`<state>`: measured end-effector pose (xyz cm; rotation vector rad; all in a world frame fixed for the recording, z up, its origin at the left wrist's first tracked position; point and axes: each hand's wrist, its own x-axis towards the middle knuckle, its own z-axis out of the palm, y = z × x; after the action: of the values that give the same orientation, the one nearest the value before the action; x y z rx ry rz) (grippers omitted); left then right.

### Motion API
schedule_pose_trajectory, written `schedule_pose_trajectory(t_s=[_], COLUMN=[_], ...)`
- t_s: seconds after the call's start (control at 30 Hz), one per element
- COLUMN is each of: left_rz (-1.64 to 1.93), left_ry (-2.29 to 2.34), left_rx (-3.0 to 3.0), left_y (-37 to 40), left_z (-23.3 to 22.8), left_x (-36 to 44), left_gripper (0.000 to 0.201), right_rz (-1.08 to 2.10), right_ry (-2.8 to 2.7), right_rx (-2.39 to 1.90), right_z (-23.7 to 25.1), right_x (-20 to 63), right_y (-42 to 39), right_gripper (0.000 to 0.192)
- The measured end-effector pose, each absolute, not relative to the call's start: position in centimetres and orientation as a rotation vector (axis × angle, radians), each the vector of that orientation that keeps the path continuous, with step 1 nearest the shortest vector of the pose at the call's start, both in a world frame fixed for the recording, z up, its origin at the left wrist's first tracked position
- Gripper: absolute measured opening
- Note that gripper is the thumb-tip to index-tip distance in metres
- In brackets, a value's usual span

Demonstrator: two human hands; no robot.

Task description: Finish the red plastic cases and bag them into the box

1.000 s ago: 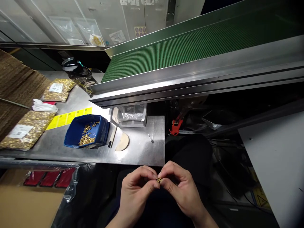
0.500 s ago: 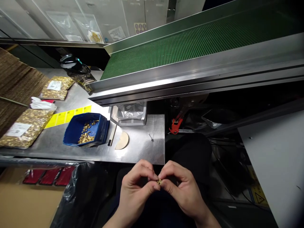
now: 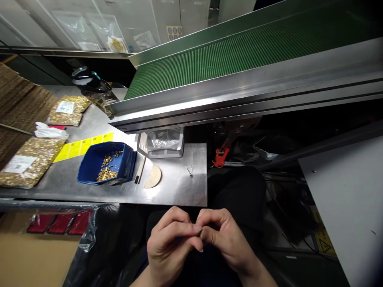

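My left hand (image 3: 169,241) and my right hand (image 3: 226,239) meet fingertip to fingertip above my lap, just off the metal table's front edge. Between the right thumb and forefinger is pinched a small brass-coloured piece, now almost wholly covered by the fingertips. The left forefinger presses against the right fingertips, while the left thumb sits a little lower; whatever the left fingers grip is hidden. On the table, a blue bin (image 3: 86,163) holds many small brass-coloured pieces (image 3: 108,171).
A thin tool (image 3: 140,171), a pale rounded disc (image 3: 153,177), small metal pins (image 3: 189,171) and a clear drawer box (image 3: 164,153) are on the table (image 3: 176,187). Bags of brass parts (image 3: 38,155) lie left. A green conveyor (image 3: 209,59) crosses behind; a bottle (image 3: 98,95) stands beside it.
The brass-coloured piece showed between both hands' fingertips before and is now covered. The left forefinger has stretched forward over it, and the left thumb has slid lower.
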<state>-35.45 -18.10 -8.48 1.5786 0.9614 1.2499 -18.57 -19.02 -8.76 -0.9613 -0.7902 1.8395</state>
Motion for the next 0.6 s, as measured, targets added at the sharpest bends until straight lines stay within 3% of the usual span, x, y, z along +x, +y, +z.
schedule_pose_trajectory(t_s=[0.23, 0.5, 0.6], left_rz=[1.231, 1.157, 1.106], left_ry=[0.996, 0.968, 0.907], left_rx=[1.865, 1.647, 1.600], left_y=[-17.4, -17.1, -17.0], left_z=[-8.2, -8.0, -8.1], left_x=[-36.2, -35.6, -35.8], left_gripper=[0.023, 0.033, 0.027], right_rz=[1.988, 1.918, 1.889], right_ry=[-0.537, -0.865, -0.920], right_rx=[-0.920, -1.007, -1.003], right_z=[-8.4, -7.5, -7.7], right_x=[-19.1, -17.5, -17.4], right_y=[-19.3, -18.8, -18.9], right_gripper=[0.023, 0.027, 0.025])
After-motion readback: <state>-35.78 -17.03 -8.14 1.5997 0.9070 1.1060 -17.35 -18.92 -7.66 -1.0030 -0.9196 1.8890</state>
